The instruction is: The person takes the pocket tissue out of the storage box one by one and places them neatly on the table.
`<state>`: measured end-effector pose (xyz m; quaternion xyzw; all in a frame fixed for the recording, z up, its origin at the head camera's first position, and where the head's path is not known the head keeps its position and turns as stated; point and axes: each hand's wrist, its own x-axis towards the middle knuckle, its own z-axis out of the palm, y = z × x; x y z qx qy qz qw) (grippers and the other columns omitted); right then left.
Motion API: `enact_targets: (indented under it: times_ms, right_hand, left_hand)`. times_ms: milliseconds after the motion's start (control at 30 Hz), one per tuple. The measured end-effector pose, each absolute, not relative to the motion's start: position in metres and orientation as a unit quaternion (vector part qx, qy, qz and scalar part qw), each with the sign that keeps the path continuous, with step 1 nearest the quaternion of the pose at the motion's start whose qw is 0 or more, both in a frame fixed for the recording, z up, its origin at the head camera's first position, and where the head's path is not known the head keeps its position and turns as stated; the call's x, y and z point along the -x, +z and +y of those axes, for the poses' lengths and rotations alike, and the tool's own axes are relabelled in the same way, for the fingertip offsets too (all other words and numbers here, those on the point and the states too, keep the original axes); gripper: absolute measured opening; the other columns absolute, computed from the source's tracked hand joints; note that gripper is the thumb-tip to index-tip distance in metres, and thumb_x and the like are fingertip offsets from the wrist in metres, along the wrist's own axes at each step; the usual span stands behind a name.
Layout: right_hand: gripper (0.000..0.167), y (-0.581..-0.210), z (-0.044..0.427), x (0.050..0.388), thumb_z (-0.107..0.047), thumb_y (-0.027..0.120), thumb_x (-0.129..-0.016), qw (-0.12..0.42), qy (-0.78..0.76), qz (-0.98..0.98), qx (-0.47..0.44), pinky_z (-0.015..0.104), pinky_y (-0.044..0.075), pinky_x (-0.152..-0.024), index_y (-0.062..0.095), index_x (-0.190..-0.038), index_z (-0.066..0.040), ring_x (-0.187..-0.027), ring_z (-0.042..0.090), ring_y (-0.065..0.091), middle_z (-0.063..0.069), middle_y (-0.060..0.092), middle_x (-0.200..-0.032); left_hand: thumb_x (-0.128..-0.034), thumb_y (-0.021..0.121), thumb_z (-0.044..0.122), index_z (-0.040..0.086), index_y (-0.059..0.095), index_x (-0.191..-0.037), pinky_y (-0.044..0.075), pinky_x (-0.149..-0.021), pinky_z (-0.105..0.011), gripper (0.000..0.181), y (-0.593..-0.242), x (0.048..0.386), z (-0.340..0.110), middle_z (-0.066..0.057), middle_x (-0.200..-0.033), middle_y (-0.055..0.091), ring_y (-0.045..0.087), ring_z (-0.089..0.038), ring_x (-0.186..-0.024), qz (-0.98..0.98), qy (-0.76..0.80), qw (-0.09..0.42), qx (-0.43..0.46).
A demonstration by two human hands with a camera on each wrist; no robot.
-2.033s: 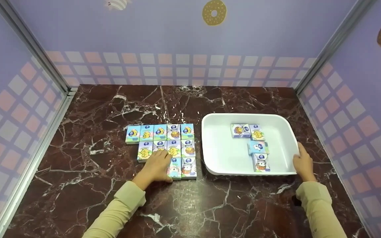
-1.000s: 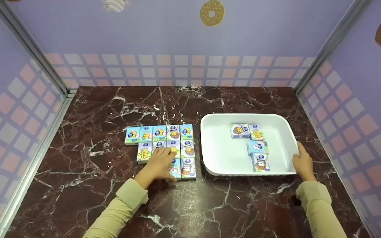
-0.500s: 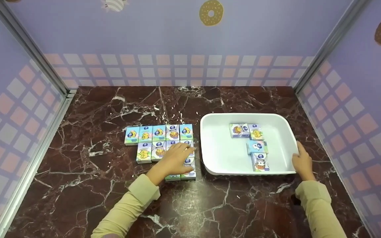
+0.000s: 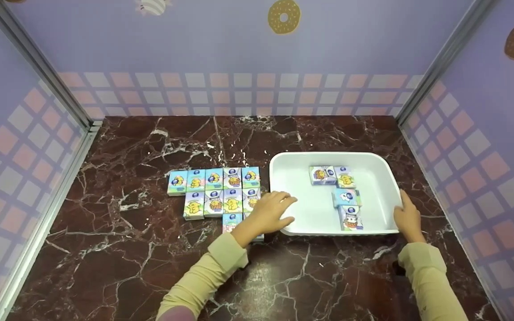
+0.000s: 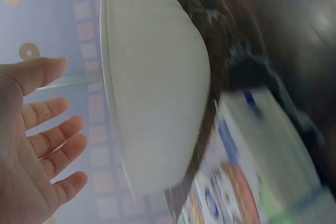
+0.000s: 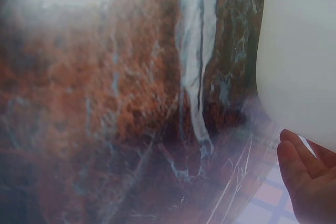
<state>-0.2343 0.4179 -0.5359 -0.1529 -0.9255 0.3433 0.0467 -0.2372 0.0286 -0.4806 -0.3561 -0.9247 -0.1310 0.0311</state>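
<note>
From here, the left hand [image 4: 271,211], empty with loose fingers, is by the white tub's [image 4: 305,207] left edge, close to the little boxes [image 4: 214,203] left of the tub, long sides running front to back. The right hand [image 4: 408,221] holds the tub's right edge.

You are in a small booth, with purple walls set close around your worktop [image 4: 105,258]. The back wall [image 4: 212,44] stands along the far edge, and the left wall [image 4: 7,67] and right wall [image 4: 480,89] run down the two side edges. A gray metal strip [image 4: 43,62] goes up from each far corner, where two walls meet. You can see doughnut pictures [image 4: 273,17] and pink and white squares [image 4: 266,80] on the walls. The worktop is dark red-brown with white lines; your wrist views are blurry, so it may be real stone or just look like it.
</note>
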Motion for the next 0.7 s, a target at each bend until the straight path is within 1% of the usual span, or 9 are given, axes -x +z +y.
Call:
enact_targets:
  times_ms: [167, 400, 700]
  right_hand:
    - [0.056, -0.535, 0.417, 0.235, -0.002, 0.031, -0.083, 0.049, 0.343, -0.925, 0.154, 0.056, 0.030, -0.095, 0.025, -0.139, -0.005, -0.114, 0.050, 0.037, 0.030, 0.034, -0.132]
    - [0.055, -0.536, 0.417, 0.235, -0.002, 0.031, -0.083, 0.058, 0.344, -0.925, 0.151, 0.056, 0.031, -0.094, 0.026, -0.138, -0.004, -0.113, 0.050, 0.038, 0.030, 0.034, -0.132]
    - [0.055, -0.535, 0.417, 0.234, -0.002, 0.030, -0.084, 0.050, 0.348, -0.924, 0.150, 0.057, 0.033, -0.092, 0.024, -0.139, -0.004, -0.112, 0.049, 0.039, 0.031, 0.034, -0.131]
  left_hand:
    - [-0.0794, 0.058, 0.038, 0.017, 0.049, -0.124, 0.041, -0.092, -0.032, 0.050, -0.481, 0.239, 0.054, -0.001, -0.118, 0.053, 0.051, -0.017, -0.105, -0.924, -0.123, 0.033, 0.360]
    - [-0.0793, 0.059, 0.040, 0.019, 0.047, -0.126, 0.043, -0.088, -0.030, 0.053, -0.482, 0.240, 0.088, 0.001, -0.121, 0.052, 0.053, -0.016, -0.104, -0.926, -0.088, 0.004, 0.367]
    - [-0.0775, 0.061, 0.042, 0.022, 0.046, -0.127, 0.046, -0.079, -0.028, 0.055, -0.488, 0.245, 0.121, 0.004, -0.122, 0.052, 0.055, -0.015, -0.100, -0.928, -0.042, -0.024, 0.369]
